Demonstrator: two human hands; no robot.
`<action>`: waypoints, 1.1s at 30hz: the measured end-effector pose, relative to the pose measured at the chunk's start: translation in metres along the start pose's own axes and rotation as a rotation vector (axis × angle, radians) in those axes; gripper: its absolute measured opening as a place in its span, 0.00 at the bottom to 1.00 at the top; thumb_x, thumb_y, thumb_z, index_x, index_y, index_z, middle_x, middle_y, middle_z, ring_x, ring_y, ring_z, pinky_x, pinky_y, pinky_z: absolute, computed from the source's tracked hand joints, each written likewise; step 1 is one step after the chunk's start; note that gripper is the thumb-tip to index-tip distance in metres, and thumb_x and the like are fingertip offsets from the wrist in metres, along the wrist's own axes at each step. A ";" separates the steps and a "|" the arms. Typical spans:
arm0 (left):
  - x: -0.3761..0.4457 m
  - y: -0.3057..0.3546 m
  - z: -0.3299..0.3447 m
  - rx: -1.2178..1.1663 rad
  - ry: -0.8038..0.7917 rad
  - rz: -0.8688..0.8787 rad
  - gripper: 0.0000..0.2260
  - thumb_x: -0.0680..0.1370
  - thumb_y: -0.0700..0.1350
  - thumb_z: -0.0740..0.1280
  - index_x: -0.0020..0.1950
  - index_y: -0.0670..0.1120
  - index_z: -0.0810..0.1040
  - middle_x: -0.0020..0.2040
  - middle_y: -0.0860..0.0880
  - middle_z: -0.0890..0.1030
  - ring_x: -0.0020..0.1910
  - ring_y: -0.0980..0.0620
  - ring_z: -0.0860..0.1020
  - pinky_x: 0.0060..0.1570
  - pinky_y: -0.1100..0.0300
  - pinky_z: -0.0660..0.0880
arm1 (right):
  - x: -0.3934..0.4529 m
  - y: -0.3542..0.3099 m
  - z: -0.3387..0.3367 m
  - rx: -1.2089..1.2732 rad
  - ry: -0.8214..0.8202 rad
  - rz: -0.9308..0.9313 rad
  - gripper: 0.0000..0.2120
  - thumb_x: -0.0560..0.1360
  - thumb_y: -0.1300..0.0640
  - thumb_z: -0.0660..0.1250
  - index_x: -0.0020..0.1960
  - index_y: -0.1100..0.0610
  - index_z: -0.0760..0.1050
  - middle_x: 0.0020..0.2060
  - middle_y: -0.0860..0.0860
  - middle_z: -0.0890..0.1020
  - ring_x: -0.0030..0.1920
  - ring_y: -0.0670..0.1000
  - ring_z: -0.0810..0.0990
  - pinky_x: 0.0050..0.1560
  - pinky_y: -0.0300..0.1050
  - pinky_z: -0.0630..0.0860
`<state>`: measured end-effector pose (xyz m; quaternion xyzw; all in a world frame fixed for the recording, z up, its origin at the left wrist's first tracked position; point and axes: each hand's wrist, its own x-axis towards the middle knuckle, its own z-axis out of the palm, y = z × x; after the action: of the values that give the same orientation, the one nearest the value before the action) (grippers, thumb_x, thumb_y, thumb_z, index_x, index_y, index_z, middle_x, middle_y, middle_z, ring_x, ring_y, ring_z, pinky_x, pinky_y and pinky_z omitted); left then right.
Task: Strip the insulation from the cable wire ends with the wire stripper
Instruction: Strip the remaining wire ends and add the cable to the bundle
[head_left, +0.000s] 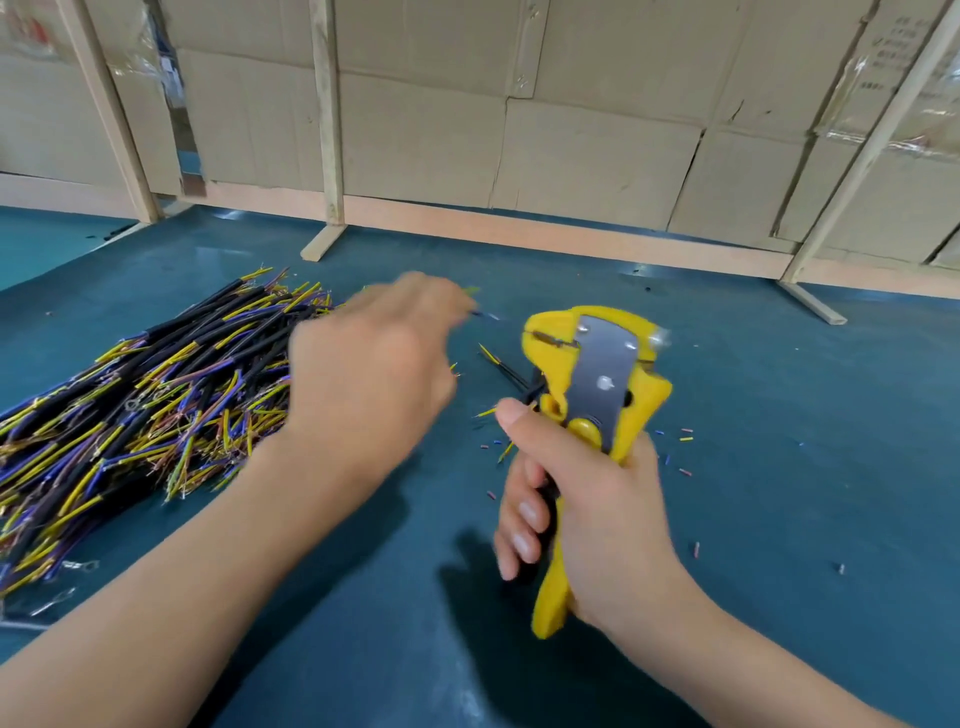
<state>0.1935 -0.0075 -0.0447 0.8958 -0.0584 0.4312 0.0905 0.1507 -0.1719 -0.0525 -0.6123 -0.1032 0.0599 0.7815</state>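
Note:
My right hand (587, 499) grips the handles of a yellow wire stripper (605, 374) and holds it upright above the table, its grey-plated jaws pointing left. My left hand (374, 358) is blurred by motion over the right edge of the cable pile (135, 405). Its fingers are curled, and thin yellow-green and blue wire ends (475, 312) stick out past the fingertips, so it seems to pinch a cable. Another black cable (506, 370) with yellow wire ends lies on the table between my hands, partly hidden behind the stripper.
The blue-green mat (779, 395) carries several tiny pieces of cut insulation (685, 439) to the right of the stripper. A wooden frame (519, 228) lined with cardboard closes off the back. Ring-terminal wires (78, 566) lie at the pile's front left.

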 end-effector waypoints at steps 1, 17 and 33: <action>0.005 -0.015 0.000 0.008 -0.021 -0.162 0.14 0.76 0.37 0.65 0.56 0.51 0.83 0.50 0.47 0.84 0.46 0.40 0.82 0.37 0.46 0.76 | -0.008 -0.002 -0.002 -0.016 0.039 -0.104 0.23 0.71 0.56 0.70 0.25 0.57 0.61 0.19 0.56 0.62 0.17 0.53 0.62 0.22 0.46 0.69; -0.011 0.005 0.011 -0.529 -0.086 0.080 0.19 0.82 0.40 0.67 0.73 0.44 0.69 0.49 0.53 0.83 0.49 0.48 0.80 0.51 0.60 0.74 | 0.038 0.007 -0.030 0.247 0.088 0.056 0.08 0.71 0.61 0.76 0.46 0.66 0.84 0.41 0.62 0.83 0.34 0.57 0.79 0.35 0.51 0.78; -0.010 0.000 0.019 -0.272 -0.027 0.377 0.12 0.80 0.45 0.70 0.61 0.42 0.82 0.45 0.50 0.84 0.46 0.42 0.81 0.49 0.44 0.75 | 0.050 -0.018 -0.054 0.100 -0.128 0.311 0.02 0.72 0.65 0.71 0.42 0.64 0.79 0.35 0.58 0.77 0.32 0.55 0.75 0.39 0.53 0.77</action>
<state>0.2013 -0.0110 -0.0640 0.8543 -0.2836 0.4166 0.1274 0.2116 -0.2158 -0.0434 -0.5764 -0.0537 0.2243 0.7840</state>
